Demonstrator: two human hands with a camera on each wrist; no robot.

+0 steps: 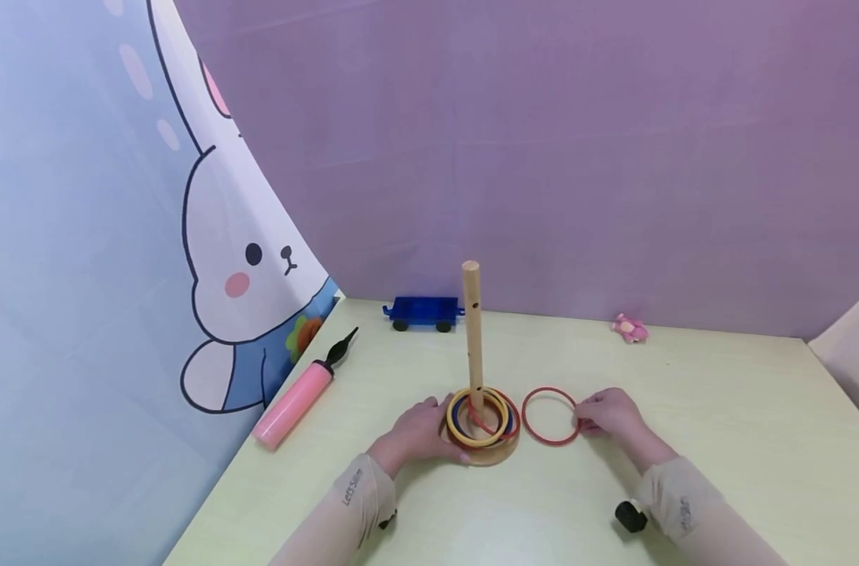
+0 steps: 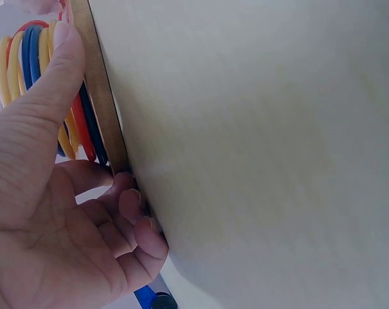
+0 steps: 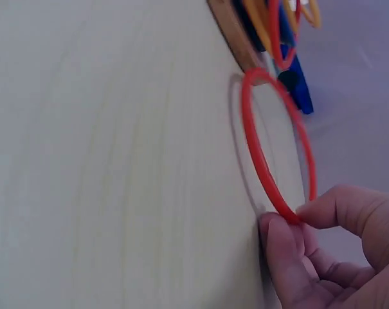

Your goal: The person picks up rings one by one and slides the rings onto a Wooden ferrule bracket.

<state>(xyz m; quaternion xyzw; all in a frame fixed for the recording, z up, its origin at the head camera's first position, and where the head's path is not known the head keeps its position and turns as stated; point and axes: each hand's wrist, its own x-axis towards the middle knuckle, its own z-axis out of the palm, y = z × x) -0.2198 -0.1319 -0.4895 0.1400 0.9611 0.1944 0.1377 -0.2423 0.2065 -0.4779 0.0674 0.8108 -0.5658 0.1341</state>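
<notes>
A wooden peg (image 1: 475, 338) stands upright on a round wooden base (image 1: 493, 456). Several yellow, blue and red rings lie stacked around its foot; a yellow ring (image 1: 460, 435) is on top, and one red ring (image 1: 517, 420) leans at a tilt. My left hand (image 1: 420, 431) grips the base from the left, its thumb at the near side and its fingers curled at the far side, as the left wrist view shows. My right hand (image 1: 613, 413) pinches a red ring (image 3: 257, 151) between thumb and fingers. That ring is just right of the base, apart from it and close above the table.
A pink hand pump (image 1: 295, 405) with a black nozzle lies at the table's left edge. Behind the peg stands a blue toy wagon (image 1: 423, 311). A small pink toy (image 1: 630, 328) sits at the back right, near the purple backdrop (image 1: 578, 157).
</notes>
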